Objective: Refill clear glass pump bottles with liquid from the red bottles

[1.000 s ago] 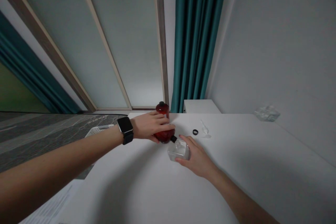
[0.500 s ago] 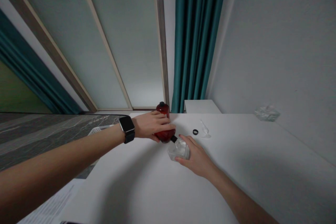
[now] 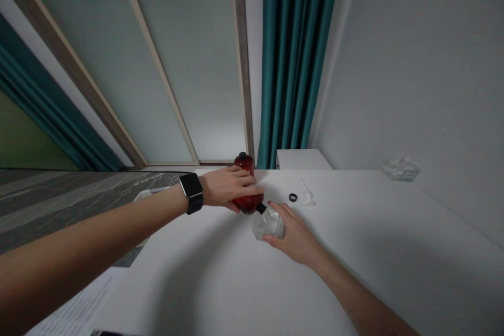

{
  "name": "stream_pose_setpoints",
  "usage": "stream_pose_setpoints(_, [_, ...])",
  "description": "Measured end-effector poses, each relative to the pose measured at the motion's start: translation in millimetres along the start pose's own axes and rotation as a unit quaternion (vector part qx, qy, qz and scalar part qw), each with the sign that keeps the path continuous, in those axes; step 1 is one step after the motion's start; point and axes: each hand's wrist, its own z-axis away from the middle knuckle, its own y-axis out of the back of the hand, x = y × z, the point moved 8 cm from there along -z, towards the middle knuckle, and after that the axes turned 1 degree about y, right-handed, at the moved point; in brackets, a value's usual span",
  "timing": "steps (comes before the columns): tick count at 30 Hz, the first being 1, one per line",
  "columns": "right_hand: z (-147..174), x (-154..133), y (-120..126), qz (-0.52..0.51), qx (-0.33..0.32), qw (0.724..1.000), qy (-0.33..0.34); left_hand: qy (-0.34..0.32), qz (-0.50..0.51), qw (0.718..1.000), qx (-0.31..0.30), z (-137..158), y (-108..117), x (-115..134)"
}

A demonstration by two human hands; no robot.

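Note:
My left hand, with a black watch on its wrist, is wrapped over a dark red, see-through bottle with a black top. Part of that bottle lies hidden under the fingers. Between the thumb and fingers of my right hand is a clear, squarish bottle. A short black piece sits between the two bottles; I cannot tell which one it belongs to. Just beyond my right hand, a black ring and a clear plastic pump head lie on the white table.
A crumpled clear plastic piece lies far right by the wall. Printed paper and a white basket are at the left, the basket partly behind my left arm. A white cabinet stands beyond the table.

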Motion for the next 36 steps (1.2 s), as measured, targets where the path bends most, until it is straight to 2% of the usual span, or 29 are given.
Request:
stream_pose_setpoints(7, [-0.5, 0.4, -0.6, 0.000, 0.006, 1.000, 0.009, 0.002, 0.008, 1.000, 0.014, -1.7, 4.1, -1.1])
stream_pose_setpoints(16, [-0.4, 0.8, -1.6, 0.001, 0.008, 1.000, 0.011, -0.012, -0.043, 0.999, -0.012, -3.6, 4.8, 3.2])
stream_pose_setpoints(36, [-1.3, -1.2, -0.9, 0.009, 0.006, 1.000, 0.013, -0.010, -0.068, 0.997, -0.029, -5.2, 7.9, 5.1])
